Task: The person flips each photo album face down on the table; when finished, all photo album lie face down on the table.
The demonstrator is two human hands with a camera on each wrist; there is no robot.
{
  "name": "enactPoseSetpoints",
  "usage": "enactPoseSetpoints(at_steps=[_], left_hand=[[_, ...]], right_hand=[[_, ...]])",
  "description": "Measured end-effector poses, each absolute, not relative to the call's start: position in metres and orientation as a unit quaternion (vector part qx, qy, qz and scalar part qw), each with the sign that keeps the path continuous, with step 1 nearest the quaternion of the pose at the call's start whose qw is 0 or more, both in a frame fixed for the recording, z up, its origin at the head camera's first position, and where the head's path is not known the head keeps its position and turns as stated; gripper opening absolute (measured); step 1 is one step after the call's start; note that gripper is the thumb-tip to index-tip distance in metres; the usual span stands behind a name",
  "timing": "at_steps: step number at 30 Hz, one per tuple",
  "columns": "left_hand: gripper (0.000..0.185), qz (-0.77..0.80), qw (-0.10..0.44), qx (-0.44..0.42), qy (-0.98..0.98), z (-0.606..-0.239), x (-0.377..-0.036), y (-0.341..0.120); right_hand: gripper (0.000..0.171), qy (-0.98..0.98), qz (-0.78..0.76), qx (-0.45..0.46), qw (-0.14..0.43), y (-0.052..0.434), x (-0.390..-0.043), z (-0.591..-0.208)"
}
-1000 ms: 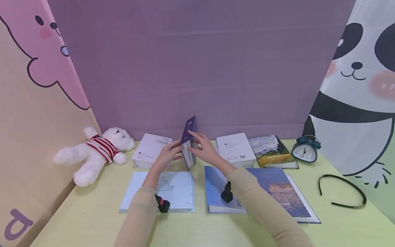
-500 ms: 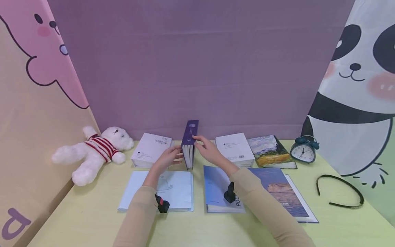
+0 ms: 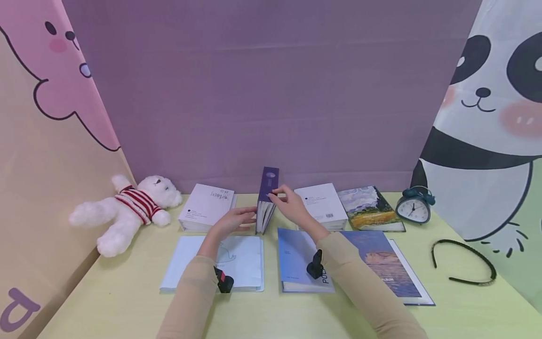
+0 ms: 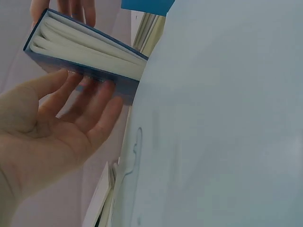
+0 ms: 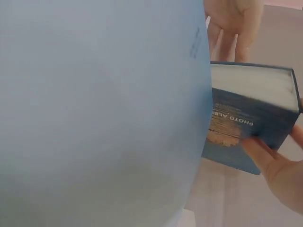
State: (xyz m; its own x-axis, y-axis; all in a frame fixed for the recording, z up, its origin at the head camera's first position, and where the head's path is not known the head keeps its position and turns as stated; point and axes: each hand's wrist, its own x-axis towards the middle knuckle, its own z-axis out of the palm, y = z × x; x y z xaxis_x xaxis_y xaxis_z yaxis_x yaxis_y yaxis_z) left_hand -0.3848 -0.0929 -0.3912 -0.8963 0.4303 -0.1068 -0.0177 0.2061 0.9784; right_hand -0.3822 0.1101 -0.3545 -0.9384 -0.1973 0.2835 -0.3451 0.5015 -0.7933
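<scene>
A dark blue photo album (image 3: 267, 200) stands on end at the back middle of the yellow-green table (image 3: 127, 301), its pages fanned slightly toward me. My left hand (image 3: 247, 217) lies with straight fingers flat against the album's left cover near its base; the left wrist view shows the open palm (image 4: 71, 123) on the blue cover (image 4: 85, 56). My right hand (image 3: 280, 194) grips the album near its top right. In the right wrist view its fingers (image 5: 279, 165) sit on the cover printed "PHOTO ALBUM" (image 5: 246, 125).
Flat white books (image 3: 207, 211) (image 3: 322, 205) flank the album. A pale book (image 3: 220, 261), a blue book (image 3: 296, 256) and a large album (image 3: 381, 263) lie nearer me. A teddy bear (image 3: 135, 207) is left; a painted-cover book (image 3: 368, 209), clock (image 3: 415, 207) and headband (image 3: 463, 261) right.
The album leaned left a second ago; it now stands about upright and a little further right. My left hand has slid down to its base with fingers straightened.
</scene>
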Motion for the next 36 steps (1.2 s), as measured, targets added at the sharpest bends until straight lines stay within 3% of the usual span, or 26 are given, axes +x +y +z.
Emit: enactPoseSetpoints(at_steps=[6,16,25,36], left_hand=[[0.035,0.593,0.185,0.118,0.775,-0.394,-0.384,-0.093],[0.033,0.530,0.164,0.089,0.828,-0.397,-0.385,-0.098],[0.040,0.505,0.151,0.065,0.848,-0.396,-0.383,-0.098],[0.037,0.511,0.128,0.057,0.848,-0.399,-0.385,-0.102]], right_hand=[[0.057,-0.886,0.446,0.103,0.078,0.117,-0.382,-0.362],[0.073,-0.915,0.401,0.049,0.003,0.128,-0.388,-0.375],[0.073,-0.932,0.358,0.055,-0.002,0.128,-0.391,-0.376],[0.063,-0.939,0.332,0.065,-0.060,0.128,-0.393,-0.380]])
